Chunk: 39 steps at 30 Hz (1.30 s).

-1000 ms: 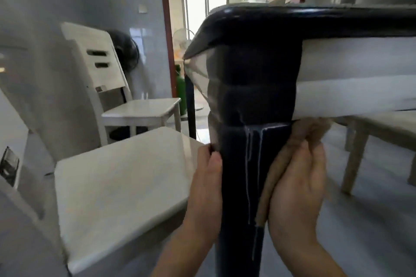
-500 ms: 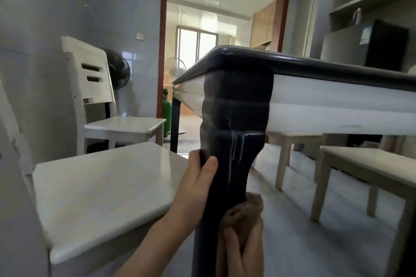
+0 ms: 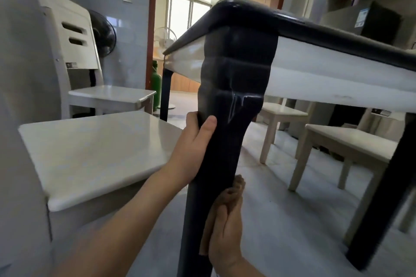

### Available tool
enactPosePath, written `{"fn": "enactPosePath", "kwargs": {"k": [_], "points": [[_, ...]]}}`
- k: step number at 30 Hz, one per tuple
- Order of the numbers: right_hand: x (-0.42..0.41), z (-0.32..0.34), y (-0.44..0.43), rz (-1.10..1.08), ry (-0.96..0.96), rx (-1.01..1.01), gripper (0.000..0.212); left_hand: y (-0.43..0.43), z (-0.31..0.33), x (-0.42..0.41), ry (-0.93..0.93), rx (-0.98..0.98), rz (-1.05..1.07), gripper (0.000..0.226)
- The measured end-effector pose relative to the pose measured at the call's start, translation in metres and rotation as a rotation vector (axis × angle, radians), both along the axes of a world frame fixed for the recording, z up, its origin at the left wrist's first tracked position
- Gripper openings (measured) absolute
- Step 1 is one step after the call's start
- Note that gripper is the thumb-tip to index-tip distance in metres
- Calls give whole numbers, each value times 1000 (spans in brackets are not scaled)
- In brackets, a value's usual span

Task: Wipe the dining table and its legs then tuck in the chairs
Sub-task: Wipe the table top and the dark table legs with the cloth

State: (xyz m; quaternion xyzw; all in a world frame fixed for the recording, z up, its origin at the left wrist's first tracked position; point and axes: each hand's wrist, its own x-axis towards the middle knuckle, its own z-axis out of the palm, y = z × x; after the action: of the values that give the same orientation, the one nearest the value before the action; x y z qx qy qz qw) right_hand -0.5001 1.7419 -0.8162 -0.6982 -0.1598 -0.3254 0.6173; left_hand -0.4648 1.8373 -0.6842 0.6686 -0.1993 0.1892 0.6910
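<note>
The table (image 3: pixel 337 67) fills the upper right, seen from low down at one corner, with a glossy dark top edge over a white apron. Grey floor (image 3: pixel 281 220) spreads beneath it. At the left a pale near chair (image 3: pixel 94 153) stands pulled out, its seat edge just beside the corner. Behind it a second chair (image 3: pixel 74 56) stands against the wall, well apart from the table. On the right, two more pale seats show below the apron: a right chair (image 3: pixel 351 141) and a far chair (image 3: pixel 283 110). How far they sit under the table cannot be told. The dark table leg (image 3: pixel 227 141) drops from the corner down the middle of the view, thick and ridged at the top and narrower lower down. Another dark leg (image 3: pixel 382 198) slants along the right edge, and a third leg (image 3: pixel 165 94) stands by the doorway. The left hand (image 3: pixel 191 148) grips the table leg just under the thick part, with the thumb across its front face and the fingers (image 3: pixel 193 117) curled round the far side. Lower down, the right hand (image 3: pixel 225 231) holds a brown cloth (image 3: pixel 235 186) bunched in its fingers and presses it against the right side of the same leg. Thin white drips (image 3: pixel 234 105) streak the leg above the left thumb. A black fan (image 3: pixel 103 33) stands behind the second chair, and a green cylinder (image 3: pixel 156 87) sits in the doorway.
</note>
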Motion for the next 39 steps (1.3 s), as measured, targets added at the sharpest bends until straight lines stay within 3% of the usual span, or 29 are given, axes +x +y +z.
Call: {"fn": "enactPosePath", "kwargs": {"k": [3,8,12,14,18,22,26,29,32,34,39], "points": [[4,-2,-1,-33,-31,-2,54,0,-2,-3,19,18,9,56],[19,90,2,-63,-200,99,21,3,-3,-2,-65,24,69,60],[25,79,10,-223,-307,71,24,-1,-1,2,-25,-24,45,60],[21,39,9,-201,-262,0,34,-2,-1,0,3,-31,25,62],[2,-42,-3,-19,76,-132,52,-2,-7,-2,52,-6,23,68],[-6,-33,-16,57,152,-165,36,-1,-8,-8,81,-30,2,67],[-3,57,-11,-98,-99,143,23,4,-13,-8,68,-35,-2,65],[2,132,-23,-256,-358,204,10,3,-12,-7,37,-26,17,62],[6,182,-38,-448,-524,40,24,1,-9,-4,68,-14,-23,66],[11,195,-32,-461,-543,-135,38,2,-7,-2,56,-29,-41,65],[31,153,-28,-456,-712,-516,50,5,-6,0,10,-58,-20,57]]}}
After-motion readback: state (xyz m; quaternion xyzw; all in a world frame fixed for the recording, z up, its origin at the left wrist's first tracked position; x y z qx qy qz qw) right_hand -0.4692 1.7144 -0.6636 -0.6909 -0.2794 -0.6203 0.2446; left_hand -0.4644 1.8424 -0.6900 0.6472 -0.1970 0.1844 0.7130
